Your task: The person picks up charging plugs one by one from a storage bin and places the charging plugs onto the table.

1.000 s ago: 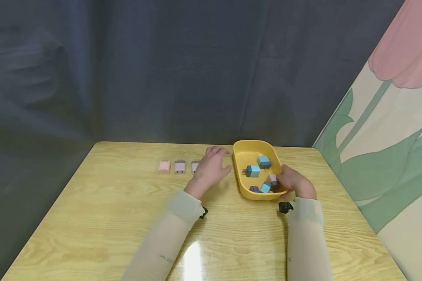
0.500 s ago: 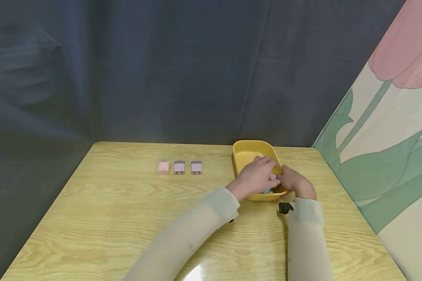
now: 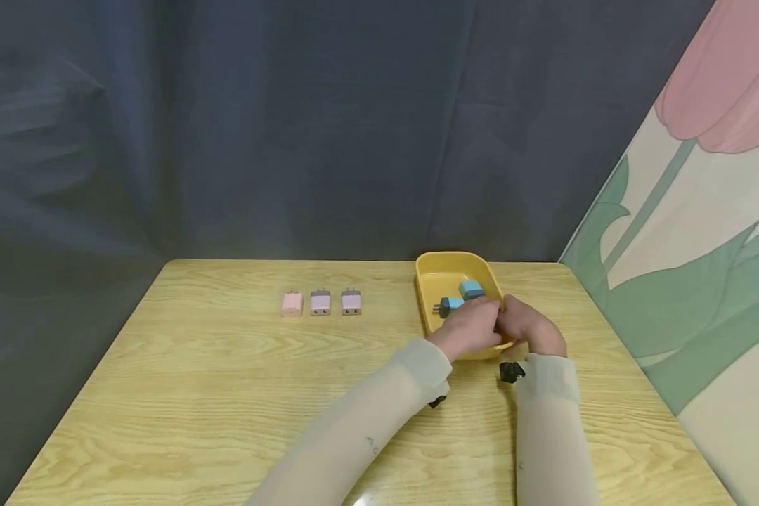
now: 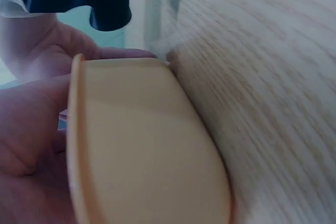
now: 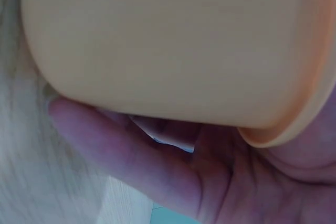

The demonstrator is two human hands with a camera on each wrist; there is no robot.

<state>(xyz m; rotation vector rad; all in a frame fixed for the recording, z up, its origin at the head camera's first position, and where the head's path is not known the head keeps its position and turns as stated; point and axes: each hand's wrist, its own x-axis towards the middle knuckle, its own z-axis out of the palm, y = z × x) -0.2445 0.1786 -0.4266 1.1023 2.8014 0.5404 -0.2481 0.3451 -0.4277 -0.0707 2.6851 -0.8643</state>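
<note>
A yellow plastic tub stands at the back right of the table. My right hand grips its right wall, with the thumb spread along the outside in the right wrist view. My left hand reaches over the tub's left rim into the near right part, fingers bent down beside the right hand. Its fingertips are hidden, and I cannot tell whether they hold a charger. A blue wall charger lies in the tub with its prongs pointing left. Behind it sits another blue wall charger. The left hand covers the near corner.
Left of the tub, a pink charger and two purple chargers form a row, prongs toward the back. A dark curtain hangs behind the wooden table. A flower-painted wall borders the right side.
My left hand has moved right from beside the purple chargers into the tub, then lower toward its near right corner. My right hand keeps its grip on the tub.
</note>
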